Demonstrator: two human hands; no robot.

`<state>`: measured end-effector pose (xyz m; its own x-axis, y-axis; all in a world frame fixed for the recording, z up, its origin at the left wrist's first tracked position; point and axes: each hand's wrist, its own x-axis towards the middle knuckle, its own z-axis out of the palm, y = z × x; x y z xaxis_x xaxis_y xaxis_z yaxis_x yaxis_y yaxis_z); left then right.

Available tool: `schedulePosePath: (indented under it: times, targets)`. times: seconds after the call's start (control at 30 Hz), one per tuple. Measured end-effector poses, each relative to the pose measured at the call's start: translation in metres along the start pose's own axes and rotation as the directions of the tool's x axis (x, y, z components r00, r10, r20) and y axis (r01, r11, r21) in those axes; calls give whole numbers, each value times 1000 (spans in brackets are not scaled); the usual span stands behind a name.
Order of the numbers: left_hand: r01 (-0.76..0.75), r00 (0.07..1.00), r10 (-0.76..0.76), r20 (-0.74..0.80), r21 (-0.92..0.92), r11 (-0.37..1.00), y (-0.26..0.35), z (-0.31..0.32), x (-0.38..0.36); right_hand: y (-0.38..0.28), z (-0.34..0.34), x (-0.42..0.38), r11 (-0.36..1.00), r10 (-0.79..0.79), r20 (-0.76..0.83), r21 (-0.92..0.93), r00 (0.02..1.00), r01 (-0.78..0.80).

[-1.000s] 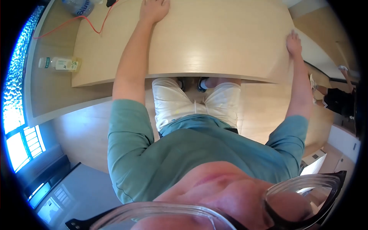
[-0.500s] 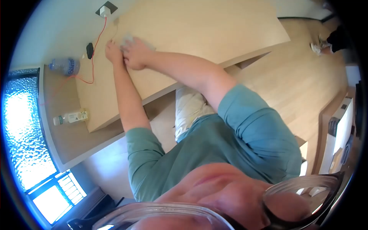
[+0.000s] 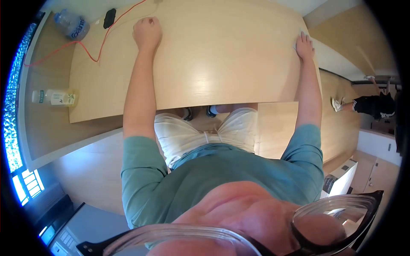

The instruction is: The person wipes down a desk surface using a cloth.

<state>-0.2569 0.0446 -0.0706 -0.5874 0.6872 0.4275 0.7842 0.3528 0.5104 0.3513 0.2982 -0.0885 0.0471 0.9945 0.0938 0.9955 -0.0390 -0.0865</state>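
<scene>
My left hand (image 3: 147, 35) is closed in a fist on the pale wooden tabletop (image 3: 222, 55), towards its far left. Whether anything is inside the fist is hidden. Near the tabletop's right edge, my right hand (image 3: 304, 47) lies flat with its fingers stretched out. A small pale piece, perhaps cloth, shows at the side of that hand (image 3: 295, 46), mostly covered by it. Left of my left hand are a red cable (image 3: 101, 50) and a small black object (image 3: 109, 18).
A clear plastic bottle (image 3: 71, 25) and a second bottle with a pale label (image 3: 60, 97) lie at the left beside a window (image 3: 13, 106). Another person in black shorts (image 3: 370, 106) is at the far right. White boxes (image 3: 341, 179) stand at the lower right.
My right hand has moved from beside my left hand across to the tabletop's right edge. The view has turned and shifted, and my left hand is now seen as a fist.
</scene>
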Motion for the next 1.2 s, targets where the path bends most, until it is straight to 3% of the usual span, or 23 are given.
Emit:
schedulePosePath:
  times: [0.1,0.2,0.27,0.33,0.37,0.4,0.47,0.57,0.6,0.63,0.7,0.8,0.87,0.9,0.93,0.97,1.07,1.1,1.2]
  targets:
    - [-48,998,52,-41,97,994,0,5,-8,-12,9,4,999,38,-36,-26,999,-39]
    - [-76,996,83,-43,137,988,2,5,-9,-74,6,3,997,-27,-10,-71,1000,26]
    - [-83,995,91,-38,177,981,5,4,-13,-143,8,-5,993,-113,13,-24,993,114]
    - [-65,998,64,12,160,985,7,1,-12,-224,20,-20,937,-337,-138,42,931,346]
    - [-73,997,73,4,165,984,6,1,-9,-276,5,-50,907,-412,-61,73,909,415]
    - [-47,999,47,-1,162,986,6,2,-8,-323,20,-65,834,-538,-78,96,839,544]
    - [-39,999,40,-6,168,985,2,4,-7,-414,9,-138,748,-647,-111,101,755,656]
    - [-53,997,60,-51,121,991,-3,-3,-3,-489,5,-240,637,-691,-275,206,669,743]
    - [67,997,-68,-24,-48,997,-3,-10,-1,-495,6,-255,636,-676,-309,215,669,741]
    - [191,981,-189,28,-210,959,-3,-15,-1,-494,5,-252,639,-668,-313,224,675,736]
    - [164,986,-161,34,-212,963,9,-26,-11,-477,-2,-240,590,-747,-158,289,646,754]
    - [119,993,-118,20,-174,977,12,-24,-14,-422,-3,-177,715,-668,-123,167,734,679]
    - [89,996,-88,15,-124,988,6,-15,-12,-355,-8,-119,799,-587,-60,113,807,590]
    - [26,1000,-27,-13,-115,993,2,-12,-11,-313,-22,-110,835,-519,-83,162,851,526]
    - [-39,998,34,-44,-107,993,0,-10,-11,-271,-20,-89,891,-421,-8,185,907,415]
    - [-31,999,27,-35,-120,992,-5,-8,-10,-218,9,-45,913,-404,-85,26,911,407]
    - [-70,997,72,16,-98,993,2,-6,-5,-89,-4,-28,985,-169,-40,-38,985,167]
    - [-22,1000,22,-2,-56,998,6,-5,-7,-55,-6,-26,996,-88,-25,-33,996,87]
    - [33,999,-33,18,-31,999,6,-5,-9,9,-20,-39,998,49,-29,-37,998,-50]
